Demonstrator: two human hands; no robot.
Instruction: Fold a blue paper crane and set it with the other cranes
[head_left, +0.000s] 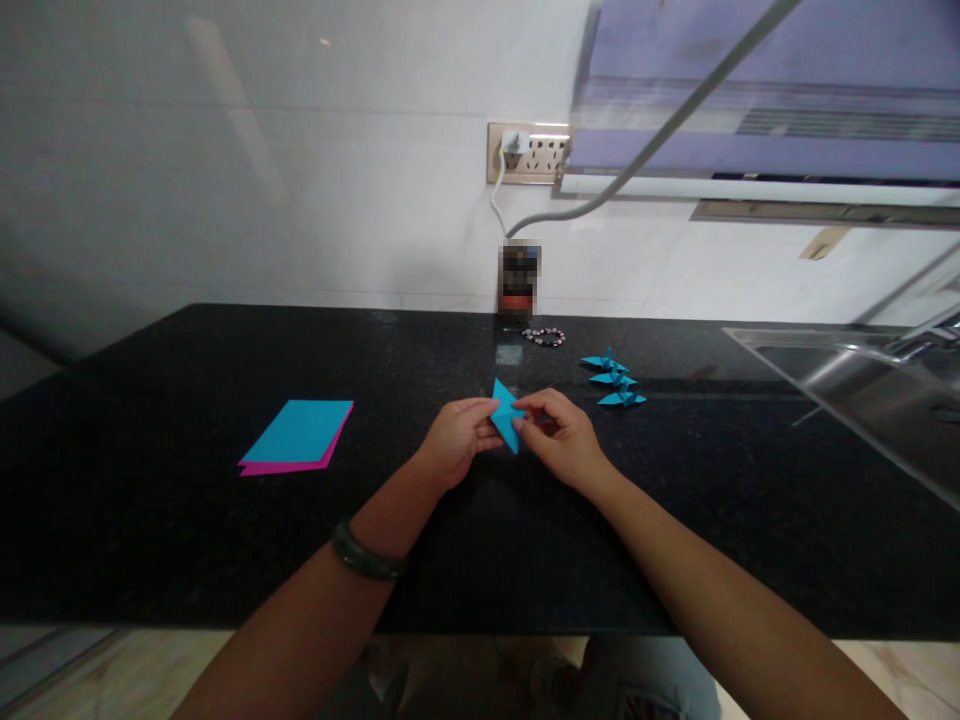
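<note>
A small blue piece of folded origami paper [505, 414], roughly diamond-shaped, is held up between both hands above the dark countertop. My left hand [459, 438] grips its left side, thumb on top and fingers behind. From the right, my right hand [559, 435] pinches the paper's edge between thumb and fingers. To the right of my hands, three finished blue paper cranes [619, 379] stand in a short column. Over on the left lies a stack of square paper [304, 432], blue on top with magenta underneath.
The black countertop [187, 540] meets a white wall. At the right is a steel sink [862, 400] with a faucet [919, 343]. A beaded bracelet [545, 337] lies near a pixelated upright object [519, 278] at the back, below a wall socket [529, 153] with a plugged-in cord.
</note>
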